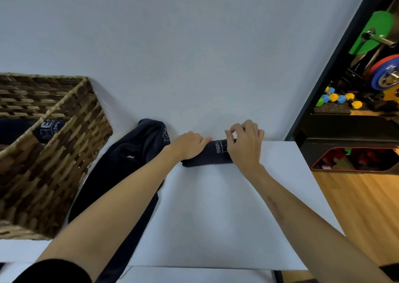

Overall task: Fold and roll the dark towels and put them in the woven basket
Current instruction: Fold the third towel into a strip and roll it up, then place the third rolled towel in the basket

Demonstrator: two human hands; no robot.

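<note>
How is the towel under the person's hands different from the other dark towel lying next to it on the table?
The rolled towel is wound into a tight, short cylinder, while the loose towel lies crumpled and spread out. Both hands, left hand and right hand, press on the rolled towel; no hand grips the loose towel, though the left forearm crosses over it. The loose towel lies nearer the basket. Both are dark with pale lettering.

I count three dark towels: one rolled towel [207, 155], one loose towel [131, 164] at nine o'clock, one basket towel [46, 129], plus one woven basket [64, 153] and two hands, the left hand [187, 145] and the right hand [245, 143].
</note>
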